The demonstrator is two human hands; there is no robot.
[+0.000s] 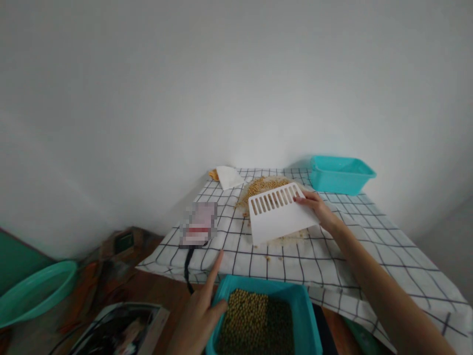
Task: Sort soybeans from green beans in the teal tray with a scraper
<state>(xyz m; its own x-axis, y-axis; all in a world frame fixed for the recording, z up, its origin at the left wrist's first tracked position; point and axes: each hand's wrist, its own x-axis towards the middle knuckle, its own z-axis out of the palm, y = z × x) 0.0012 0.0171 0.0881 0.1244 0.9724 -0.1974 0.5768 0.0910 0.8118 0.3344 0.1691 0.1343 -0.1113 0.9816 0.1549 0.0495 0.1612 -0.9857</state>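
Note:
My right hand [314, 207] grips the right edge of a white slotted plastic board [279, 224], with a row of long slots along its top. The board is tilted above a pile of yellowish beans [264, 185] on the checked cloth and partly hides it. My left hand [197, 310] is at the left rim of a teal plastic bin [310, 315], its index finger stretched out and thumb apart. Whether it touches the rim is hard to tell. Inside the bin lie yellowish beans [247, 315] and, to the right, a darker layer of small grains [280, 323].
A turquoise basin [340, 180] stands at the table's back right. A white cloth or paper [229, 176] lies at the back left, and a blurred flat device [199, 224] with a dark strap near the left edge. On the floor are a green basin [40, 291] and an open box [158, 325].

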